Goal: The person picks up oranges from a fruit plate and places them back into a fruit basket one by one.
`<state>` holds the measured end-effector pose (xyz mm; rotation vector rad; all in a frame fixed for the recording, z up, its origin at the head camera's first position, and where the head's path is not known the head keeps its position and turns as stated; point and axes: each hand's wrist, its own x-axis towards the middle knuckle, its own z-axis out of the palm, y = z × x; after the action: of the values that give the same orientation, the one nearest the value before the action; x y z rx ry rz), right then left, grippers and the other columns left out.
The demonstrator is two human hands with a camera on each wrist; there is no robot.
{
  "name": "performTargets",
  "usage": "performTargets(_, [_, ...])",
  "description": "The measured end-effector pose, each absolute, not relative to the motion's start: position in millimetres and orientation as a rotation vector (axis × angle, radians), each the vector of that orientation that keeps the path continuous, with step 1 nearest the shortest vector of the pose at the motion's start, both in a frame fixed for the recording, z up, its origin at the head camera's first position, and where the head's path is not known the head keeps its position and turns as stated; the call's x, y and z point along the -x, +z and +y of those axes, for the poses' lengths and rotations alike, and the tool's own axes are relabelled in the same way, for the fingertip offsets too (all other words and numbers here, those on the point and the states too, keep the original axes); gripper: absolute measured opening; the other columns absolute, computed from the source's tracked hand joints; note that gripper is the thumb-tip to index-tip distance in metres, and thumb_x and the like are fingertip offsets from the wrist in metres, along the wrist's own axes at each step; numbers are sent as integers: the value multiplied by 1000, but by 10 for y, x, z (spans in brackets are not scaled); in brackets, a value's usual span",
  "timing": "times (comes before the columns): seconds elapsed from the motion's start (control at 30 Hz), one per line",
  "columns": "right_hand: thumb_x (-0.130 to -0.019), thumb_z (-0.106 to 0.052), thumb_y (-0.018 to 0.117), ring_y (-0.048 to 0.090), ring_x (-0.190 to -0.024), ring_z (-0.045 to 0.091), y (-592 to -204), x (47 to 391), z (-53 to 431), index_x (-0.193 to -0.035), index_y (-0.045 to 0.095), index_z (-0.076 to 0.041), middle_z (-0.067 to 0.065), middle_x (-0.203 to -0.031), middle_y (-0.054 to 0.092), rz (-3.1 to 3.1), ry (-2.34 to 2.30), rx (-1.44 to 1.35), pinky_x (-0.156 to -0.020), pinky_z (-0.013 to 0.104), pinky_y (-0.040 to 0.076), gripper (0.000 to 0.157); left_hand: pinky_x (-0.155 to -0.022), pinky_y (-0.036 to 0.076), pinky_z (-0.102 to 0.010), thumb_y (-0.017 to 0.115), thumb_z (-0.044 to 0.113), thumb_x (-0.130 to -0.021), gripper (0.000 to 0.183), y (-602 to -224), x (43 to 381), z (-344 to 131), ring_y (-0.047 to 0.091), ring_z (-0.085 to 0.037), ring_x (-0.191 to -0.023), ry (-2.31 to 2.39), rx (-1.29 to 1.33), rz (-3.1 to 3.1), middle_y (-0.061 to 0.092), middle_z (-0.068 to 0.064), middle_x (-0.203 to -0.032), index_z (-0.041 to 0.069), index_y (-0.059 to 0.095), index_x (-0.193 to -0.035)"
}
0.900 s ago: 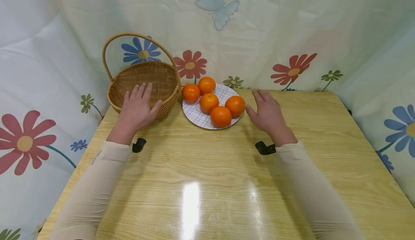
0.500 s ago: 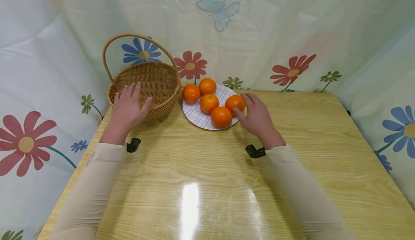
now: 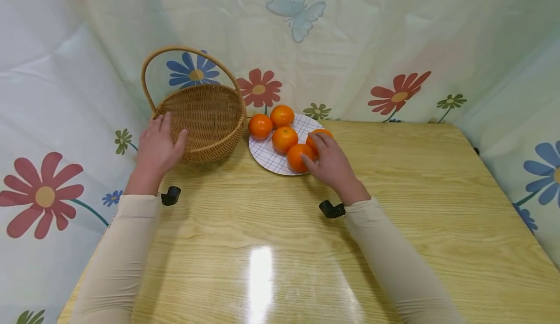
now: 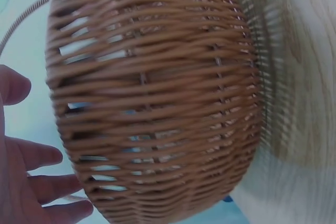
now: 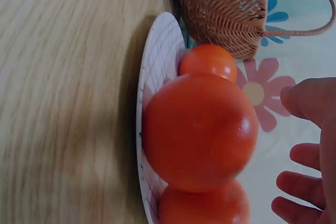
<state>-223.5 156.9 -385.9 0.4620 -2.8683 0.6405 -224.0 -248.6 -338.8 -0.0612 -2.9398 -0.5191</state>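
My right hand (image 3: 333, 166) is over the right side of a round checked plate (image 3: 264, 153), fingers parted above two oranges, the front orange (image 3: 295, 157) and the right orange (image 3: 321, 132). In the right wrist view a gap shows between those fingers and the large orange (image 5: 199, 129). More oranges (image 3: 284, 140) lie on the plate's left half. My left hand (image 3: 154, 146), fingers extended, is at the left rim of a wicker basket (image 3: 214, 153) with a tall handle. In the left wrist view its fingertips come close to the rim; whether they touch, I cannot tell.
A wooden table (image 3: 218, 226) carries the basket and plate near its back edge. Behind hangs a flowered curtain (image 3: 350, 46), which also runs along both sides. Black wrist mounts (image 3: 331, 209) stick out beneath my wrists.
My right hand has moved left from beside the plate to above its right-hand oranges. My left hand has slid left across the basket's front to its left rim. Basket and oranges stay put.
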Motion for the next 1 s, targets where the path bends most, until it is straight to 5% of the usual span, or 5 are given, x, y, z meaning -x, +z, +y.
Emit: performTargets(1.0, [-86,-35,69,42,-132,38,-4083,2355,1300,-144,45,-11,18,-147,39,-2975,577,-482,-106,55,40,67,-110,21,-67,20,51,-99,76,-3635,2327,-2830,15,-53,-141,-799,-188,-2921,1,-32,-158,5,-2,-156])
